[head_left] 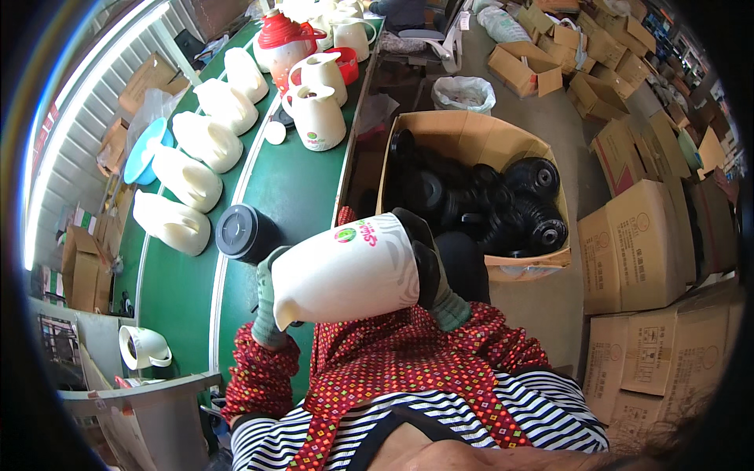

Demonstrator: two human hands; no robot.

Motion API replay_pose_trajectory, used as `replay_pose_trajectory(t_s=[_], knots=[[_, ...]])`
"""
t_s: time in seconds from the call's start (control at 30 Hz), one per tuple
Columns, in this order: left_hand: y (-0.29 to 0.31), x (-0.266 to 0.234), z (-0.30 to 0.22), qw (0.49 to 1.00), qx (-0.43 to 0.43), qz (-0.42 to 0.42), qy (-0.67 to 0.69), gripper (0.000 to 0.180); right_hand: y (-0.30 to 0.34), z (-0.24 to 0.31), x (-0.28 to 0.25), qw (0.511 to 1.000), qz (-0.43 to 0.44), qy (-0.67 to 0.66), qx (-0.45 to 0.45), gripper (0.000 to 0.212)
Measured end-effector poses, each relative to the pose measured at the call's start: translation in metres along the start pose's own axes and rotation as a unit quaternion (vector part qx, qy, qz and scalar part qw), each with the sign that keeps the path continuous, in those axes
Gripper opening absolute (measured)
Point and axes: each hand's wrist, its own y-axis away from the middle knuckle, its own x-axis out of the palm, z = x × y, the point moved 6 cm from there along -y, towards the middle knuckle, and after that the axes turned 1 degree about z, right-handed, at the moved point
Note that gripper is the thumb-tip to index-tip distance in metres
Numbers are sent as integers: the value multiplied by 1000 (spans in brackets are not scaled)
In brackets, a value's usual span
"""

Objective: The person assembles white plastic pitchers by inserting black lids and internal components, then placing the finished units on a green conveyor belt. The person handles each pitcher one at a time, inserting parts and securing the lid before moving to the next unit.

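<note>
A white thermos jug (345,271) lies on its side in front of my body, its spout end to the left and its base end to the right. My left hand (268,302), in a grey-green glove, is closed round the spout end; most of its fingers are behind the jug. At the base end, my right hand (444,294) grips with dark glove fingers against the jug's bottom. Whether a separate black part sits under those fingers, I cannot tell. A black round cup-shaped part (245,233) stands on the green table (184,271), just beyond my left hand.
Several white jug shells (187,179) lie in a row along the table's left side. Upright white jugs (316,118) and a red-topped jug (284,51) stand farther back. An open carton (471,122) of black parts (534,179) is at right. Stacked cartons (636,243) line the far right.
</note>
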Motion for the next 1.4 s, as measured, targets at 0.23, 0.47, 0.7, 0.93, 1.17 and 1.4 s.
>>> replay_pose_trajectory(t_s=[0.23, 0.47, 0.7, 0.93, 1.17, 1.4], knots=[[-16, 7, -80, 892, 140, 29, -428, 41, 3, -14, -8, 991, 24, 129, 9, 67], [8, 35, -123, 915, 163, 151, -337, 76, -6, 64, 88, 801, 333, 482, -122, 102], [35, 60, -123, 847, 253, 267, -383, 78, -5, 77, 63, 772, 356, 522, -75, 77], [14, 86, -110, 795, 355, 304, -387, 63, -1, 74, 64, 731, 370, 572, -36, 57], [12, 64, -98, 849, 350, 213, -334, 62, -11, 81, 73, 776, 341, 528, -46, 81], [60, 54, -52, 953, 234, -82, -172, 79, 28, 11, -34, 984, -35, 105, 142, 55]])
